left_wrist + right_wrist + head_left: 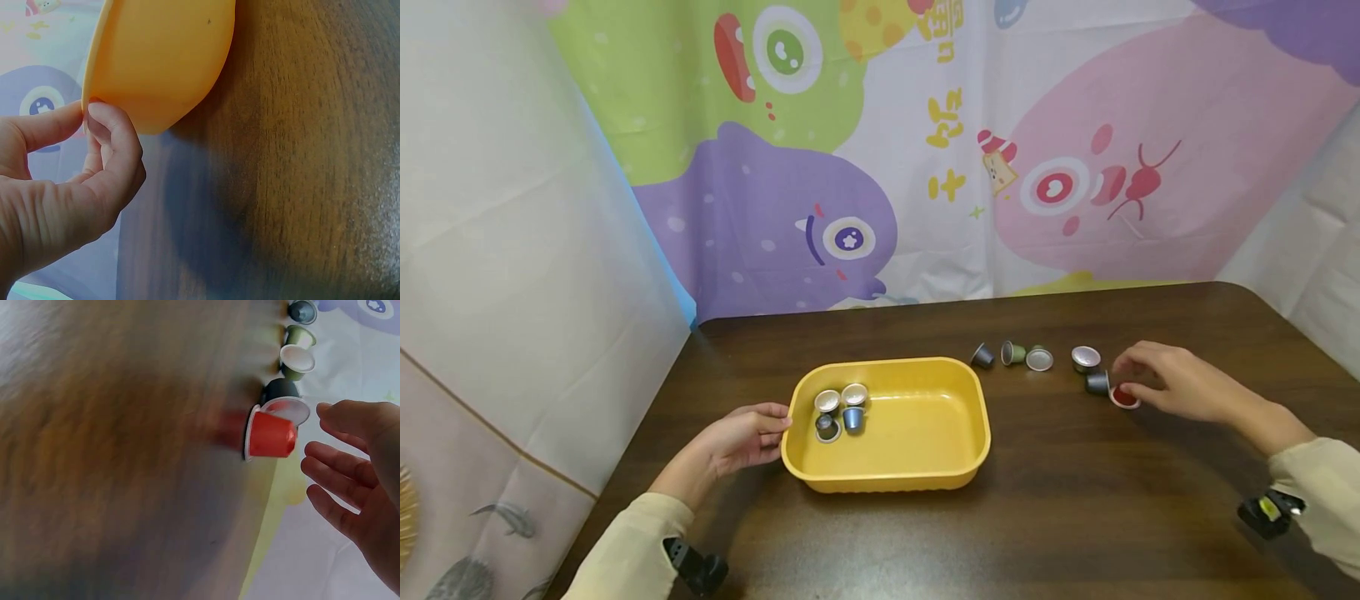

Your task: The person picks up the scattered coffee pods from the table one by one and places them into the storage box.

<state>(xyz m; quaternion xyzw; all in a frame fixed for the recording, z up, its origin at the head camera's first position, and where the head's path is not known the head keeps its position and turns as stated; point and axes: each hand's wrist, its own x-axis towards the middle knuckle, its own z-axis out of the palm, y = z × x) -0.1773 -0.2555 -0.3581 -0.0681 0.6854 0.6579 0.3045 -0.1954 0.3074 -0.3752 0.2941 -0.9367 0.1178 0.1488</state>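
Note:
My left hand (747,440) pinches the left rim of a yellow plastic tray (917,483); the left wrist view shows the thumb and a finger on the tray wall (162,56). Inside the tray, toward its left side, lie several coffee capsules, among them a blue capsule (853,419). Over at the right, my right hand (1172,382) hovers by a red coffee capsule (272,434) that rests on its wide rim. In the right wrist view the fingers are spread and apart from it. A dark capsule (1097,382) lies right beside the red one.
Farther back on the brown table (1075,517) are a silver-lidded capsule (1086,359), a green capsule (1013,352), another lid-up capsule (1040,359) and a dark grey capsule (982,356). A cartoon-printed curtain (940,242) hangs behind the table.

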